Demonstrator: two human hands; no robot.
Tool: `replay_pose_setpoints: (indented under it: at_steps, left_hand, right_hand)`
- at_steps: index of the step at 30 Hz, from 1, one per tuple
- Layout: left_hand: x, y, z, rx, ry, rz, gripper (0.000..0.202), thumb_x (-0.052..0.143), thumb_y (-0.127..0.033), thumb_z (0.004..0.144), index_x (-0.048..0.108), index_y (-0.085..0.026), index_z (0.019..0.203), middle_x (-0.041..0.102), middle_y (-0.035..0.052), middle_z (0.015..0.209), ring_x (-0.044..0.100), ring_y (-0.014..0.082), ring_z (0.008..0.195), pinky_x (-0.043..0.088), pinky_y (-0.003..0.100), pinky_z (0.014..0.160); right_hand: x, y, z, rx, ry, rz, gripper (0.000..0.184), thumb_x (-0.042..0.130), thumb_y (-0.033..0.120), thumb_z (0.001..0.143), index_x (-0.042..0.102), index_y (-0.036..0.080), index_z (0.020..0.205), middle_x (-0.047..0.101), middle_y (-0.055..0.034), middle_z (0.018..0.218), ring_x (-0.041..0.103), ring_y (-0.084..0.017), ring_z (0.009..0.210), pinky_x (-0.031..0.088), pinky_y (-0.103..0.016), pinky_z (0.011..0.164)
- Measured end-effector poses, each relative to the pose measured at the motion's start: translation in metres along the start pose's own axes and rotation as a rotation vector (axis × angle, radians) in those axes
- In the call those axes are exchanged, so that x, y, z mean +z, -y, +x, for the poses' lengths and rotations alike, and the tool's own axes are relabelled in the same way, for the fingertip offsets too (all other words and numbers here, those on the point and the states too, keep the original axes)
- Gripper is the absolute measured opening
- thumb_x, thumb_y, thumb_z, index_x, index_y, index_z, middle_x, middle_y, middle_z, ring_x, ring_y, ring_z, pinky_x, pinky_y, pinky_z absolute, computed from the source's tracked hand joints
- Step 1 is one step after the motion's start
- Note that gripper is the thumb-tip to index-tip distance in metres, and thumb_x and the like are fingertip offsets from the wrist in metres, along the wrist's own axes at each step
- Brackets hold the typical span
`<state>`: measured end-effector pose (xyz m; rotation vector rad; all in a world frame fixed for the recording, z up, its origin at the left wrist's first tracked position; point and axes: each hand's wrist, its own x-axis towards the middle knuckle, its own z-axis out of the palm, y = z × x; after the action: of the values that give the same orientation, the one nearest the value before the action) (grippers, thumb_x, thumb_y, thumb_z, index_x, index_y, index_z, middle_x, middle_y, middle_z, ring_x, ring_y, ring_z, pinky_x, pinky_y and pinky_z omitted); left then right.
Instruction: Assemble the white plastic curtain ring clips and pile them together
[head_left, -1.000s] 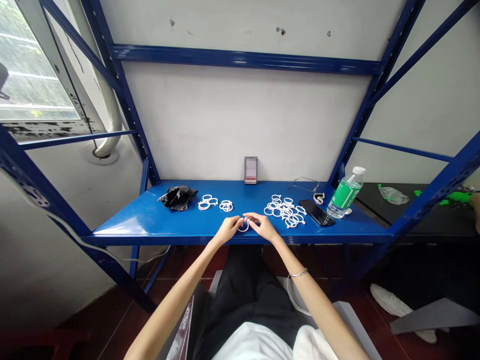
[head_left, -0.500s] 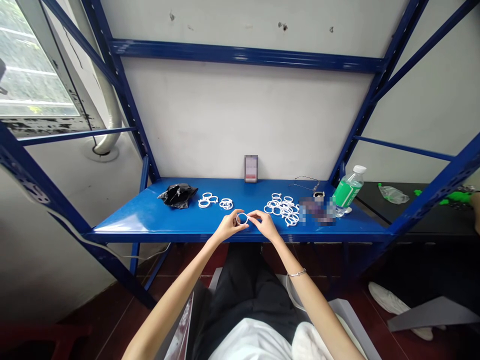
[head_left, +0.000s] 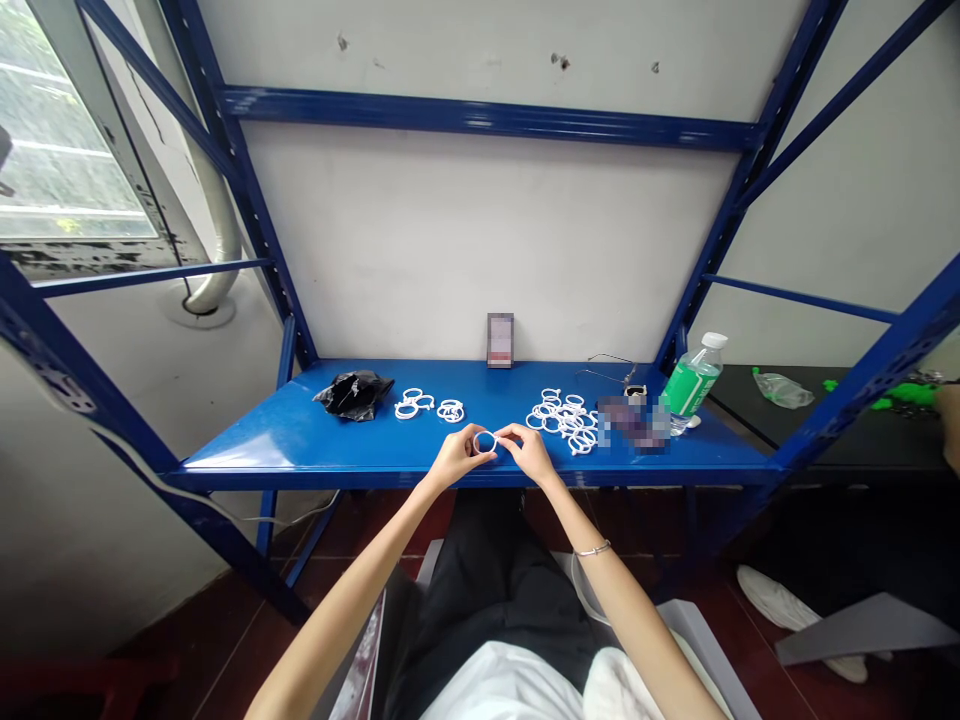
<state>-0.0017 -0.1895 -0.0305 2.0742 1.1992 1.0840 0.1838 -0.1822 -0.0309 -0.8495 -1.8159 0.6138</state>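
A white plastic ring (head_left: 485,432) is held up over the front edge of the blue table (head_left: 300,440). My left hand (head_left: 459,455) pinches it from the left between thumb and fingers. At its right side my right hand (head_left: 529,450) grips the rim with closed fingertips, which partly hide that part. Beyond my hands, to the right, lies a loose pile of white rings (head_left: 562,415), some with small knobs on them. Two smaller groups are on the left: some overlapping rings (head_left: 411,404) and a tight cluster of rings (head_left: 451,411).
A crumpled black plastic bag (head_left: 354,395) lies at the left. A phone (head_left: 500,340) leans against the wall. To the right stand a green-labelled bottle (head_left: 691,385) and a blurred purple item (head_left: 634,422). Blue metal posts (head_left: 712,240) frame the table. Another person's hand (head_left: 951,410) shows at far right.
The view has shifted very slightly. Both hands keep hold of the ring in nearly the same place, with the fingers hardly moved.
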Motion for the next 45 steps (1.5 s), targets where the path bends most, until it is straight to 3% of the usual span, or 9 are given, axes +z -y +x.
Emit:
replay_pose_setpoints:
  at_steps: [9,19,27,45]
  left_hand:
    - [0.001,-0.001,0.0,0.013,-0.029,0.042,0.054,0.064,-0.056,0.073,0.059,-0.016,0.109,0.055,-0.0026,0.066,0.045,0.0096,0.052,0.037,0.021,0.05]
    - [0.007,-0.002,-0.001,0.104,-0.101,0.099,0.054,0.055,-0.049,0.083,0.05,-0.017,0.126,0.063,0.0057,0.092,0.057,0.0155,0.071,0.05,0.03,0.069]
    - [0.005,-0.004,-0.002,0.089,-0.102,0.101,0.048,0.059,-0.047,0.082,0.053,-0.017,0.119,0.063,0.0044,0.092,0.058,0.0151,0.074,0.05,0.027,0.067]
    - [0.013,0.001,-0.001,0.108,-0.103,0.143,0.048,0.054,-0.048,0.085,0.051,-0.019,0.123,0.062,0.0052,0.093,0.058,0.0163,0.075,0.049,0.029,0.067]
  right_hand:
    - [0.0,0.002,0.0,-0.012,-0.012,-0.002,0.018,0.058,0.033,0.087,0.07,0.02,0.09,0.07,-0.0062,0.089,0.066,-0.021,0.08,0.054,-0.034,0.075]
    - [0.0,-0.003,-0.001,-0.01,-0.047,0.037,0.017,0.06,0.03,0.084,0.068,0.019,0.095,0.069,-0.0068,0.094,0.065,-0.02,0.077,0.054,-0.034,0.074]
    - [0.0,-0.002,0.0,-0.02,-0.059,0.052,0.014,0.061,0.028,0.083,0.066,0.019,0.092,0.068,-0.0057,0.089,0.064,-0.019,0.075,0.053,-0.032,0.073]
    - [0.0,-0.003,-0.001,-0.009,-0.108,-0.017,0.015,0.058,0.032,0.086,0.066,0.02,0.086,0.069,-0.0048,0.083,0.065,-0.021,0.075,0.053,-0.035,0.073]
